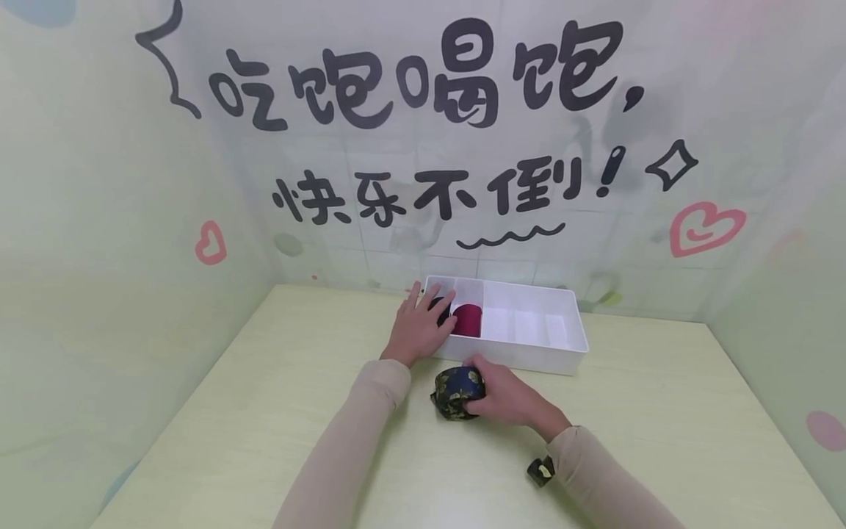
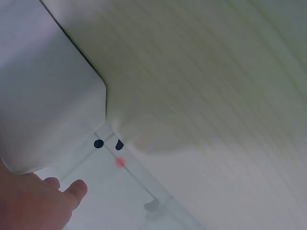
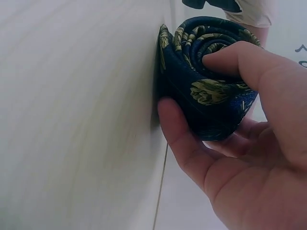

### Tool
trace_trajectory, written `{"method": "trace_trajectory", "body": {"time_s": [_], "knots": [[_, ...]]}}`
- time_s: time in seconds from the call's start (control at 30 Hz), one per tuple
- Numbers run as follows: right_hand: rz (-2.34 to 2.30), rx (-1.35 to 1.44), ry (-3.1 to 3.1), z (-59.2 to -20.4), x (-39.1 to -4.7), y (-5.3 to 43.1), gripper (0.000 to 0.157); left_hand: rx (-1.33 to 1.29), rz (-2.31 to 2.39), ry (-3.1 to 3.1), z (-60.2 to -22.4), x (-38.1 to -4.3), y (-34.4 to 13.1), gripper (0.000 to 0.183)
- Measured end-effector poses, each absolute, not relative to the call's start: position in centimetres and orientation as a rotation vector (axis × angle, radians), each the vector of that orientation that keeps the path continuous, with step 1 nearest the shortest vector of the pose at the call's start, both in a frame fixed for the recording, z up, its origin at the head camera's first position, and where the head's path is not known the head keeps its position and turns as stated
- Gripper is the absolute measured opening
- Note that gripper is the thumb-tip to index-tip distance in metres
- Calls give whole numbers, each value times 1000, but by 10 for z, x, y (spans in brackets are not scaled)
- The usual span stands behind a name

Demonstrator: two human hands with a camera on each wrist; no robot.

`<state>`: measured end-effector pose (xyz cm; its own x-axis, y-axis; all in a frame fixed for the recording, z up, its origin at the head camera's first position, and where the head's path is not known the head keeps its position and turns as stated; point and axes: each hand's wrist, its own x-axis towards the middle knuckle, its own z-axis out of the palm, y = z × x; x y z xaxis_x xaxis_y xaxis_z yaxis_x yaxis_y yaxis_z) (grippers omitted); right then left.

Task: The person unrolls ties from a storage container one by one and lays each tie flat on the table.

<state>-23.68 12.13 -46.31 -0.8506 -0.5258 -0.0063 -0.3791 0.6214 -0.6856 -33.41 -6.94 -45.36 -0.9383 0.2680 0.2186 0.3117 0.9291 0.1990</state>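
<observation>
My right hand (image 1: 505, 393) holds a rolled dark blue necktie (image 1: 454, 393) with gold flowers, standing on the table in front of the white box (image 1: 515, 356). In the right wrist view, its thumb presses on the coiled top of the necktie (image 3: 206, 96) and the other fingers wrap the side. My left hand (image 1: 419, 327) lies across the box's left end with its fingers extended, over a black roll (image 1: 438, 308) in the left compartment; the hand partly hides that roll. Beside it, a dark red roll (image 1: 468, 320) sits in the neighbouring compartment.
The box's wide right part has low ridges (image 1: 529, 323) on its floor. A small dark patterned piece of fabric (image 1: 540, 471) lies by the right sleeve. The back wall (image 1: 396, 257), with printed writing, stands just behind the box; side walls flank the pale table (image 1: 264, 411).
</observation>
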Motion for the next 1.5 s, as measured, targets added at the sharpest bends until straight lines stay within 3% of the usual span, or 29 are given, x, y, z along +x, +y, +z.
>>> {"method": "trace_trajectory", "body": {"time_s": [0.53,0.8,0.97,1.5], "knots": [[-962,-623,2680,-463,-235,118,51,-452,-420,-2805,-450,-331,-71,58],[-974,-588,2696,-464,-233,119,52,-337,-925,-2556,-413,-303,-75,27],[-959,-588,2702,-464,-234,120,51,-207,-1255,-2574,-398,-284,-82,21],[-1037,-558,2693,-466,-235,121,46,-10,-1724,-2987,-435,-243,-97,33]]}}
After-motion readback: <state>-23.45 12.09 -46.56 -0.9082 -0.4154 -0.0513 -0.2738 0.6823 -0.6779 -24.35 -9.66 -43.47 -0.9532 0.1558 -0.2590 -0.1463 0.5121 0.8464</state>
